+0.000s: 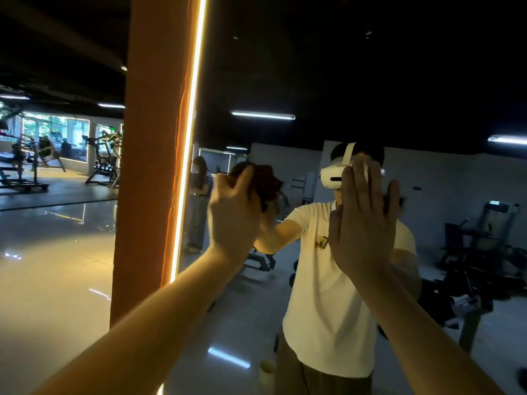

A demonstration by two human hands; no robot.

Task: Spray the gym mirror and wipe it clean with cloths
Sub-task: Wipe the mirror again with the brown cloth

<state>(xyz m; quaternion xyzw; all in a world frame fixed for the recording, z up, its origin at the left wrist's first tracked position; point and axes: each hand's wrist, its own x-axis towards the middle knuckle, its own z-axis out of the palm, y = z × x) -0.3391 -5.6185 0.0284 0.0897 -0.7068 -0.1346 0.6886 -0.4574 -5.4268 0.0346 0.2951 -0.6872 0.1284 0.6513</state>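
Note:
The gym mirror (313, 81) fills the right of the view and reflects a person in a white shirt with a white headset. My left hand (233, 215) is raised to the glass and grips a bunched dark brown cloth (269, 182), which it holds against the mirror near its left edge. My right hand (363, 220) lies flat on the glass with straight fingers, at head height of the reflection. A dark edge (397, 201) shows past its fingertips; I cannot tell whether it is a second cloth.
An orange pillar (148, 166) with a lit LED strip (188, 138) borders the mirror on the left. Gym machines (102, 161) stand far left on a glossy floor. The mirror reflects another person (199, 201), benches, and a pale bottle-like object (268, 370) low down.

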